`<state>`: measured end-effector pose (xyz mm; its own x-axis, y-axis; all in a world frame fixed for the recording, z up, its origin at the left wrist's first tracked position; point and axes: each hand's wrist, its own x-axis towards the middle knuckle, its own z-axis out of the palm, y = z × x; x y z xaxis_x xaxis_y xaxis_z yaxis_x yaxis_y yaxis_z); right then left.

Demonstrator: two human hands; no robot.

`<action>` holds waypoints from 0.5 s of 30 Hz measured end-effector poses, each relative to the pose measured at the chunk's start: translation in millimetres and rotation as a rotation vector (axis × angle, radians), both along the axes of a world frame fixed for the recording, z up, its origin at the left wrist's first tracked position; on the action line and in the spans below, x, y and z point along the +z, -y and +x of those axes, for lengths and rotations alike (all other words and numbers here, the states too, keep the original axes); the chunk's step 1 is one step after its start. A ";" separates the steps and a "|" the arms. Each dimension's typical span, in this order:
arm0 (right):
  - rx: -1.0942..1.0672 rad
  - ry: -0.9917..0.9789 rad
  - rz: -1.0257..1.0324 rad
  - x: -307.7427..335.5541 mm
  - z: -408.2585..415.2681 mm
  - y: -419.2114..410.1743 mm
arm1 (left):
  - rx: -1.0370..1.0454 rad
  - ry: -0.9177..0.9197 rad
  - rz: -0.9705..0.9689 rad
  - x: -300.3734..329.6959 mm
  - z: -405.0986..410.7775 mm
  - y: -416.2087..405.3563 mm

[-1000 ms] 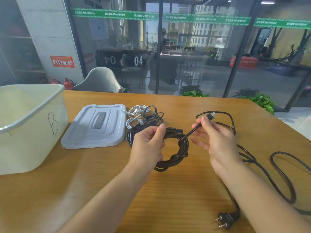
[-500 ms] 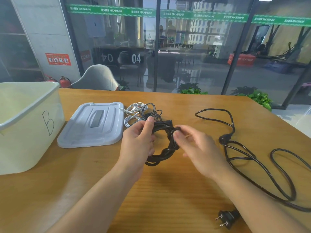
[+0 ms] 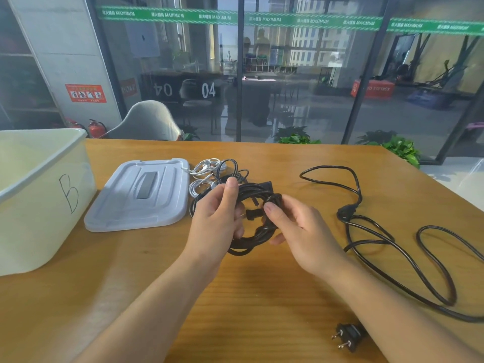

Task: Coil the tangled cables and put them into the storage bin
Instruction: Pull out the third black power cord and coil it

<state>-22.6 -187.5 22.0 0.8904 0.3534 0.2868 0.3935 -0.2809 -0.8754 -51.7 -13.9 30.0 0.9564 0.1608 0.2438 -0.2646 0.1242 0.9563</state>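
A black cable wound into a coil point(image 3: 258, 233) is held just above the wooden table point(image 3: 262, 297). My left hand point(image 3: 216, 221) grips its left side, thumb on top. My right hand point(image 3: 301, 231) pinches the coil's upper right part, where the wraps cross. A loose black power cable point(image 3: 374, 231) sprawls on the table to the right, its two-pin plug point(image 3: 348, 336) near the front edge. A tangle of white and thin black cables point(image 3: 212, 174) lies behind the coil. The open storage bin point(image 3: 39, 200), marked "B", stands at the left.
The bin's grey lid point(image 3: 141, 195) lies flat between the bin and the cables. A glass wall runs behind the table's far edge, with a pale chair point(image 3: 146, 121) and potted plants point(image 3: 400, 148) beyond it.
My right hand has let go of the cable's free end, come in to the coil and now pinches its upper right side. My left hand has kept its grip.
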 end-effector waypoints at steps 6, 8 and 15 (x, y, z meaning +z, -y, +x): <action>-0.030 -0.013 -0.096 -1.2 -5.8 -6.2 | 0.044 0.021 0.091 -1.5 -2.9 0.6; -0.052 0.045 -0.121 0.7 -6.3 -5.8 | 0.013 0.037 0.112 -1.0 -4.8 1.5; -0.088 0.166 -0.345 13.6 -3.0 10.1 | -0.104 -0.011 0.240 -2.4 -1.5 -8.1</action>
